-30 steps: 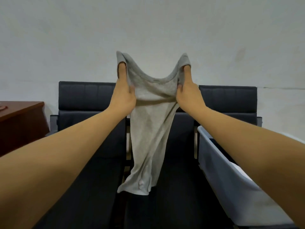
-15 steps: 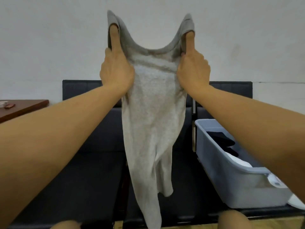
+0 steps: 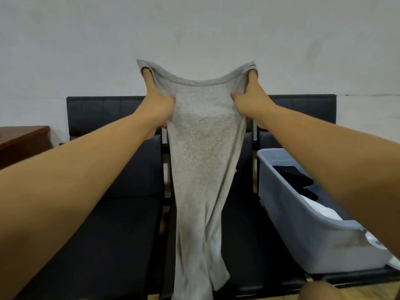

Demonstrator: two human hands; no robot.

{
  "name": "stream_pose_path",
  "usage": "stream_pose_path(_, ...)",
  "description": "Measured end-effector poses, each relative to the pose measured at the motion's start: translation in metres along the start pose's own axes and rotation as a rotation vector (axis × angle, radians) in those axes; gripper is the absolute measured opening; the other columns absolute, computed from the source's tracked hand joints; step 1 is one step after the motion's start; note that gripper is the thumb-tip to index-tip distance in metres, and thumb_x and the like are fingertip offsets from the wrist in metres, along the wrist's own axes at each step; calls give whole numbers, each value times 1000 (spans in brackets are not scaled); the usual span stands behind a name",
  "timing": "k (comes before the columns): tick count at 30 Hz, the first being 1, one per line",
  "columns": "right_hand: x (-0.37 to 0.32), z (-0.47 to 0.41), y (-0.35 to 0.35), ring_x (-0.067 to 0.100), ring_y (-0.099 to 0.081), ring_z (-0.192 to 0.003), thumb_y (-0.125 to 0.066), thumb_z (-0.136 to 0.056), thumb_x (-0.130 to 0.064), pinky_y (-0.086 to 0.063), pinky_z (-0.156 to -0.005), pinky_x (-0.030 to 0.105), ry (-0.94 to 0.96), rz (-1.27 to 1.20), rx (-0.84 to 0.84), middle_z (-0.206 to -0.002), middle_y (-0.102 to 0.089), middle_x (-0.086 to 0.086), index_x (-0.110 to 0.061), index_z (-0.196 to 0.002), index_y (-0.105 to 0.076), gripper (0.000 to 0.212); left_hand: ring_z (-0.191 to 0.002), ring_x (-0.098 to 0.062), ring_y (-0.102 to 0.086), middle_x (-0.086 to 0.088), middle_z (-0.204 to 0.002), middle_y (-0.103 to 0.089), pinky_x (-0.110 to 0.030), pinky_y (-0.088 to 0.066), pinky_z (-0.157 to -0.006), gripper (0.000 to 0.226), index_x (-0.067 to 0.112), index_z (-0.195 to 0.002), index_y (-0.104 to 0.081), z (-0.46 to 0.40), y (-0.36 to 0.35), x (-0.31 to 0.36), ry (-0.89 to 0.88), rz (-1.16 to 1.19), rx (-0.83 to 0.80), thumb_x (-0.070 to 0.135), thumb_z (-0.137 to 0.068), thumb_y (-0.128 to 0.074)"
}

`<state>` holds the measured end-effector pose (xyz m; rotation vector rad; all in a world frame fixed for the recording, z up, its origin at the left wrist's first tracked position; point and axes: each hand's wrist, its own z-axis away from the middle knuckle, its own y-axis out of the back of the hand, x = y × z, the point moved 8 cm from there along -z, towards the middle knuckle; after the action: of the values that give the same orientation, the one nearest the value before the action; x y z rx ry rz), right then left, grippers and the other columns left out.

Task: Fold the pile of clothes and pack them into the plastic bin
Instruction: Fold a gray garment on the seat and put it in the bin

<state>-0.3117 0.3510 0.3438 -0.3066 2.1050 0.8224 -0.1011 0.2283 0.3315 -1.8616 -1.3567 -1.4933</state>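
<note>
Head view: black chairs (image 3: 112,213) behind gray tank top (image 3: 203,152), plastic bin (image 3: 303,230) rightward.

Looks like a waiting room or office I'm in: a row of black padded chairs (image 3: 121,165) joined together beyond my fingers, a plain white wall (image 3: 194,29) behind, a wooden desk (image 3: 21,141) off left.

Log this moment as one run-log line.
left hand: grips grey top | right hand: grips top | top: hanging unfolded | plastic bin: partly filled
</note>
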Motion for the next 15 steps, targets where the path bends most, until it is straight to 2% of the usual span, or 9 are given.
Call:
stream_pose_path(2, 4, 2, -2, 23, -58, -111, -57, -101, -28, -54, -85, 34, -63, -122, -3, -145, -49, 6, -20, -160, -12, 74, -76, -15, -59, -6, -139, -53, -27, -49, -49, 98, 48, -149, 27, -5, 0, -9, 53, 159, -53, 22, -101, -55)
stream_pose_path(4, 9, 7, -13, 22, -62, -101, -62, -98, -23, -57, -68, 32, -195, -439, -122, -120, -61, 7, -13, -139, -44, 47, -77, -14, -55, -12, -137, -52, -25, -46, -52, 106, 49, -150, 25, -5, 1, -21, 128, 378, -128, 13, -97, -59)
stream_pose_path(6, 7, 14, -22, 21, -61, -90, -64, -95, -9, -53, -61, 26, -214, -675, -226, -112, -64, 13, -8, -114, -58, 19, -81, -15, -50, -13, -136, -47, -24, -47, -59, 114, 49, -150, 26, -3, 0, -28, 140, 498, -183, 0, -93, -60)
stream_pose_path(8, 9, 9, -21, 21, -63, -89, -67, -91, 1, -55, -70, 26, -123, -601, -209, -105, -67, 14, -2, -102, -65, 12, -74, -12, -51, -9, -132, -46, -25, -50, -66, 117, 46, -151, 24, -4, 0, -27, 55, 390, -193, -9, -91, -60)
stream_pose_path(9, 10, 6, -19, 21, -65, -90, -70, -89, 0, -57, -76, 27, -72, -499, -164, -101, -68, 11, -1, -98, -67, 9, -73, -13, -57, -7, -138, -42, -27, -53, -71, 117, 45, -152, 21, -6, 1, -25, -4, 316, -180, -8, -90, -62)
stream_pose_path(11, 9, 7, -15, 18, -67, -87, -71, -92, -8, -56, -81, 29, -13, -345, -81, -93, -71, 5, -5, -93, -70, 4, -93, -18, -71, 0, -159, -30, -31, -58, -81, 109, 43, -156, 13, -6, 5, -20, -137, 202, -137, 4, -93, -67)
stream_pose_path(12, 7, 9, -14, 16, -68, -87, -68, -95, -12, -56, -82, 29, 4, -335, -51, -95, -72, 3, -7, -99, -71, 6, -109, -18, -69, 3, -163, -24, -33, -58, -87, 103, 41, -157, 11, -6, 8, -17, -199, 156, -104, 11, -96, -66)
stream_pose_path(13, 6, 9, -12, 16, -68, -93, -62, -99, -14, -56, -85, 29, 21, -341, -7, -102, -71, 2, -9, -110, -69, 13, -124, -17, -61, 6, -165, -21, -34, -56, -96, 97, 39, -158, 10, -5, 10, -13, -248, 120, -67, 18, -99, -63)
stream_pose_path(15, 4, 8, -2, 16, -63, -113, -50, -105, -17, -54, -98, 32, 91, -284, 112, -125, -64, 0, -13, -133, -54, 28, -143, -12, -39, 8, -167, -16, -27, -42, -110, 84, 35, -158, 10, 1, 15, -4, -311, 102, 26, 26, -104, -54)
